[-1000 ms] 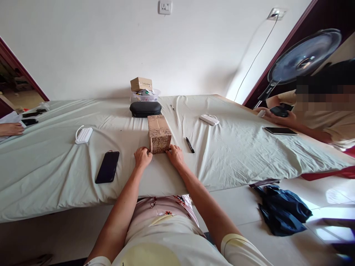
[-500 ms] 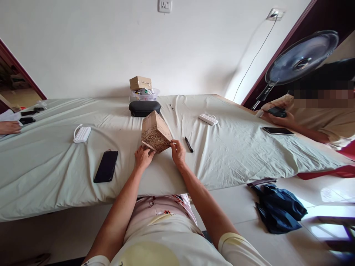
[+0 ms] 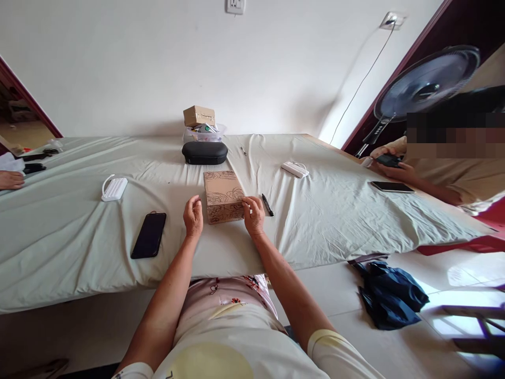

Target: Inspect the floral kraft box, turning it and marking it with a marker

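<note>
Rests box (image 3: pixel 223 190) flat, no longer tilted, likely steady. Has left fingers (image 3: pixel 194 202) released, right fingers (image 3: pixel 252 201) touching, grip unclear.

A cardboard box (image 3: pixel 224 189) with dark scribbled lines sits on pale green cloth (image 3: pixel 315 221), the right hand (image 3: pixel 252 213) touching its right side, the left hand (image 3: pixel 193 217) apart, just beside it. Right, a black pen (image 3: pixel 267 205); left, a phone (image 3: pixel 149 235); behind, a black case (image 3: pixel 204 153).
</note>
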Demonstrator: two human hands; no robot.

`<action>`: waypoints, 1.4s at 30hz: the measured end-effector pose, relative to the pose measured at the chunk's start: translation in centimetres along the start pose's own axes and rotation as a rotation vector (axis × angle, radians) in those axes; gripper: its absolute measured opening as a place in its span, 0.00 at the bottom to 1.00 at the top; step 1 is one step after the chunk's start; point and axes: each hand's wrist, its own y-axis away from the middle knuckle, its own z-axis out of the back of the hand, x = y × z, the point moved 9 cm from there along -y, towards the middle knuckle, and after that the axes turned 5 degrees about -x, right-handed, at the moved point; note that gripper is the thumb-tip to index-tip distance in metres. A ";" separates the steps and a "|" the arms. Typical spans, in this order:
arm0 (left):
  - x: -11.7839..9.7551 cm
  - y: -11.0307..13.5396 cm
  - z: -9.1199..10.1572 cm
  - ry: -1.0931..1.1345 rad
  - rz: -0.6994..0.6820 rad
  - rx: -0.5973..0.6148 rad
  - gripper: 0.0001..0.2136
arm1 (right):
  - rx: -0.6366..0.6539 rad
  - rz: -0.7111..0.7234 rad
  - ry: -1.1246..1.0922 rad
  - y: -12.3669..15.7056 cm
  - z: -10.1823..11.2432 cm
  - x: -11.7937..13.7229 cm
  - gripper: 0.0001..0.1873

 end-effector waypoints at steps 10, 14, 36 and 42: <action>-3.1 1.1 -1.6 -0.150 -0.266 0.071 0.21 | 0.272 -0.044 0.059 1.3 -3.8 -1.5 0.22; -2.6 0.6 -1.0 -0.127 -0.246 0.036 0.21 | 0.364 -0.101 0.184 1.8 -4.5 -2.6 0.25; 0.2 0.6 -1.1 -0.186 -0.012 0.051 0.09 | 0.069 -0.148 -0.244 0.5 -2.4 -1.5 0.22; 0.5 0.6 -1.0 -0.216 -0.012 0.029 0.05 | 0.204 -0.224 -0.336 1.4 -4.4 -2.4 0.30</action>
